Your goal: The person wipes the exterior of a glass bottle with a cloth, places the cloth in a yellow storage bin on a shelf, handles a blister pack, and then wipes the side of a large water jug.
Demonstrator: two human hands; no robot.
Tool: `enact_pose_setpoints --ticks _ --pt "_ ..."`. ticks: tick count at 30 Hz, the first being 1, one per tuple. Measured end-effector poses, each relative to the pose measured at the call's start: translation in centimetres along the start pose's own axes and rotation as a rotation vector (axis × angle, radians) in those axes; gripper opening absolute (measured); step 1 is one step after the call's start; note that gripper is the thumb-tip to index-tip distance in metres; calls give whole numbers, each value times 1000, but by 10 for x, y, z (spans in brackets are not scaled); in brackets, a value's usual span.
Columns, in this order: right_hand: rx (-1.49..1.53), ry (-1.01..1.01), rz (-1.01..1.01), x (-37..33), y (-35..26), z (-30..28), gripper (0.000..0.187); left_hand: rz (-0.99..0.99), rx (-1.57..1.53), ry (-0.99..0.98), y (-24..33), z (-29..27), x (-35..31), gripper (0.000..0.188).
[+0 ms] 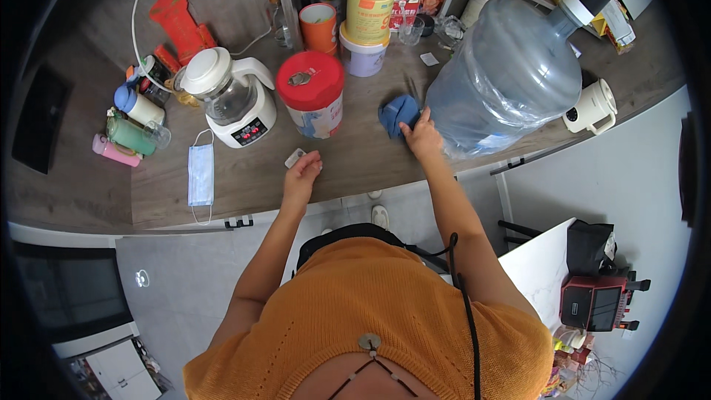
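My right hand (423,138) is at the near edge of a bunched blue cloth (398,115), its thumb and fingers closed on the cloth. The cloth lies on the wooden counter (370,167), just left of a big clear water jug (496,78). Near the counter's front edge, my left hand (302,175) has its fingers curled together; whatever may be in them is hidden. Right beyond its fingers lies a small whitish object (295,157). A tub with a red lid (311,80) stands farther back, between my hands and to the left.
A white electric kettle (237,107) and a blue face mask (201,174) are at the left, with several bottles (129,130) beyond. A yellow can (369,11) sits on a lilac tub (363,55) at the back. A cream-coloured jug (592,107) stands far right.
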State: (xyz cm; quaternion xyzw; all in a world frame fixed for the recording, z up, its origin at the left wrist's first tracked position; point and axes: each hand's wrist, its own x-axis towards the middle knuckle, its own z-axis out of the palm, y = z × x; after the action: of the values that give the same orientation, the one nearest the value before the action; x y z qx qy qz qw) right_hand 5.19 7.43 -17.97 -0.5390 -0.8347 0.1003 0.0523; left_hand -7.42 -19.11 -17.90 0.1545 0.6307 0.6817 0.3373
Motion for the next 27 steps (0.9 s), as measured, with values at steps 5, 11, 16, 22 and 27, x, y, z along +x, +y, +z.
enact_pose_setpoints --ticks 5,11,16,22,27 --pt "58 27 22 2 -1 5 75 8 -66 -10 -3 4 -3 29" --pt "234 121 -59 1 22 4 47 80 -117 112 -6 -17 -2 24" --pt "705 5 -77 -21 41 14 28 51 -100 196 -11 -45 -9 24" --pt "1330 -152 163 -79 33 -19 14 66 -41 122 -19 -47 -7 23" --pt "1429 -221 258 -96 47 -34 20 329 543 190 -26 -48 7 36"
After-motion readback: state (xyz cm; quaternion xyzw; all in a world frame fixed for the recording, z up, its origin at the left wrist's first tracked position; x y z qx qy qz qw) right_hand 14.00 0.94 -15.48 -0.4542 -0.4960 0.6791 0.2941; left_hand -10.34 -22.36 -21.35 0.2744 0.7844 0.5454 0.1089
